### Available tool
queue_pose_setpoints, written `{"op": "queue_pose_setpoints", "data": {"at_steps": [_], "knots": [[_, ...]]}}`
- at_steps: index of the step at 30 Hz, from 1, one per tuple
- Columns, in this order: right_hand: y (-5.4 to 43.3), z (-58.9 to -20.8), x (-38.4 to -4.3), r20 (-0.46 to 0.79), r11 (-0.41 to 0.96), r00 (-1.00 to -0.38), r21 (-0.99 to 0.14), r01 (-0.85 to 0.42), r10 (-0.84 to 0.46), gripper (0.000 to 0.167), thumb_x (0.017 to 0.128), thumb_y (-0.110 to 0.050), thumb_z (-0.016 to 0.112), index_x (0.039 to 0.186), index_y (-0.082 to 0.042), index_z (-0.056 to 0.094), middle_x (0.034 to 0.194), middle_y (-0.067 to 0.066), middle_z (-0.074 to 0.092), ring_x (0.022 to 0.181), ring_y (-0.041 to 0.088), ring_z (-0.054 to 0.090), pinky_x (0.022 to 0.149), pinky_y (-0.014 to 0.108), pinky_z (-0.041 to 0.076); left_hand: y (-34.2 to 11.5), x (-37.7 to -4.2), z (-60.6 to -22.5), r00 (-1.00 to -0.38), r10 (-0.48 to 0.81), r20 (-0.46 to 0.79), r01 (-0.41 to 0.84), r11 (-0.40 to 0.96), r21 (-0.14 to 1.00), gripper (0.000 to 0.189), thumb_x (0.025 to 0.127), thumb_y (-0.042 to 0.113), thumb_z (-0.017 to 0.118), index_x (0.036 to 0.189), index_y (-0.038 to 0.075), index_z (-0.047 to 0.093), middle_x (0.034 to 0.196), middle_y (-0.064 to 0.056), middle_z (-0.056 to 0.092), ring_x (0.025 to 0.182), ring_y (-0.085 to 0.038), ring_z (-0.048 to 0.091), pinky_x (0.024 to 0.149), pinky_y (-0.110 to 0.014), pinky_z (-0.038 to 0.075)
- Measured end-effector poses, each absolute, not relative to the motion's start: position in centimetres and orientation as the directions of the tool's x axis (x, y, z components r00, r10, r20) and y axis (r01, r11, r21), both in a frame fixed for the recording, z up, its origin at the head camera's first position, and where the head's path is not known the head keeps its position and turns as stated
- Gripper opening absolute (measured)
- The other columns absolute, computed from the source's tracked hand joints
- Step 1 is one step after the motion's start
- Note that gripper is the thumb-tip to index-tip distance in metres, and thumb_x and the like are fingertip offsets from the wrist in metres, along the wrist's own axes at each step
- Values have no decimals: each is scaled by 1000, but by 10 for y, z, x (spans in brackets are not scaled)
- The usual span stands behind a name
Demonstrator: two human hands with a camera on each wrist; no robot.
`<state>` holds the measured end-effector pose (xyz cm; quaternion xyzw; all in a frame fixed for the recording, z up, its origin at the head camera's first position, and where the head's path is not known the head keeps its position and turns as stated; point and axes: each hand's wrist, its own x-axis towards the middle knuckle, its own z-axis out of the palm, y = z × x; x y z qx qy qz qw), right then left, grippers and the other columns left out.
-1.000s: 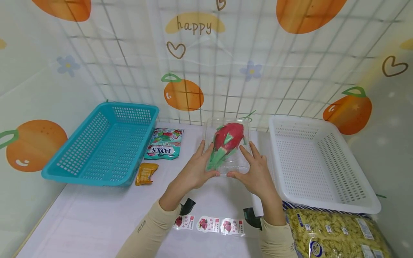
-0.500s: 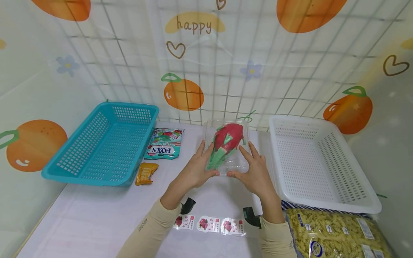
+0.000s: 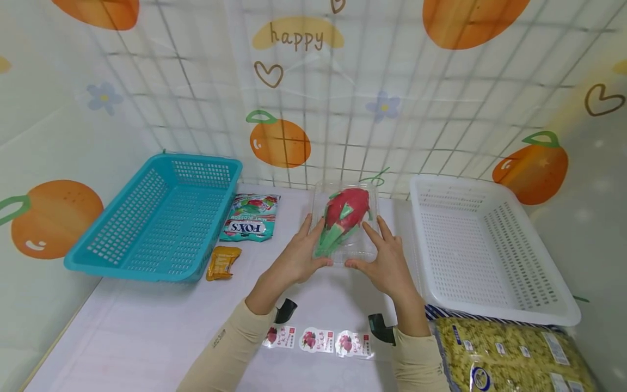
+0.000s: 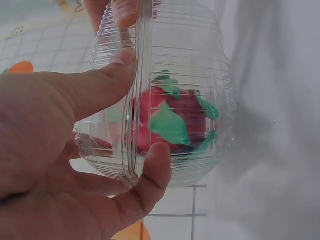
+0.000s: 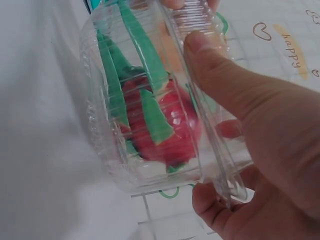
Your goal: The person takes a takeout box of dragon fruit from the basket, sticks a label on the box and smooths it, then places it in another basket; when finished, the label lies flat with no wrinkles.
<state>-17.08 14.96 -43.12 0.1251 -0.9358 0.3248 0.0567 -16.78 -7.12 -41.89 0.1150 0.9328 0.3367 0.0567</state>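
Observation:
A clear plastic clamshell box [image 3: 354,251] sits at the back middle of the table with a red dragon fruit [image 3: 349,208] inside, its green tips toward the person. My left hand [image 3: 297,257] holds the box's left side, and my right hand [image 3: 391,262] holds its right side. Seen from the left wrist, the thumb presses the rim [image 4: 141,85] of the box while other fingers bend around its edge. In the right wrist view, the thumb lies on the rim with fingertips [image 5: 206,197] curled behind it. Lid and base meet along that rim.
To the left stand a teal basket [image 3: 188,218], a mint candy bag [image 3: 251,218] and a small orange packet [image 3: 222,263]. A white basket [image 3: 465,245] and a pasta bag [image 3: 509,354] lie right. Dragon fruit stickers [image 3: 316,340] lie in front, between the sleeves.

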Motion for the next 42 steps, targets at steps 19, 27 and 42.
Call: {"op": "queue_pose_setpoints", "data": {"at_steps": [19, 27, 42], "knots": [[146, -440, -175, 188, 757, -962, -594, -272, -198, 93, 76, -38, 90, 153, -8, 48, 167, 24, 24, 114, 49, 49, 93, 61, 50, -77, -174, -427, -964, 266, -24, 186, 731, 656, 95, 87, 24, 83, 162, 10, 27, 171, -21, 8, 150, -46, 32, 114, -58, 41], [145, -439, -174, 163, 761, -967, -596, -256, -197, 91, 77, -36, 90, 152, -8, 48, 167, 24, 24, 124, 55, 47, 98, 65, 48, -77, -177, -432, -963, 267, -24, 189, 739, 646, 93, 87, 24, 83, 162, 9, 28, 171, -21, 9, 150, -45, 34, 115, -56, 41], [146, -445, -176, 168, 761, -964, -592, -265, -205, 88, 78, -36, 89, 151, -7, 50, 165, 27, 27, 124, 56, 47, 98, 66, 48, -78, -179, -436, -964, 264, -34, 177, 729, 661, 92, 87, 23, 83, 161, 9, 30, 171, -21, 10, 151, -45, 32, 114, -58, 40]]}}
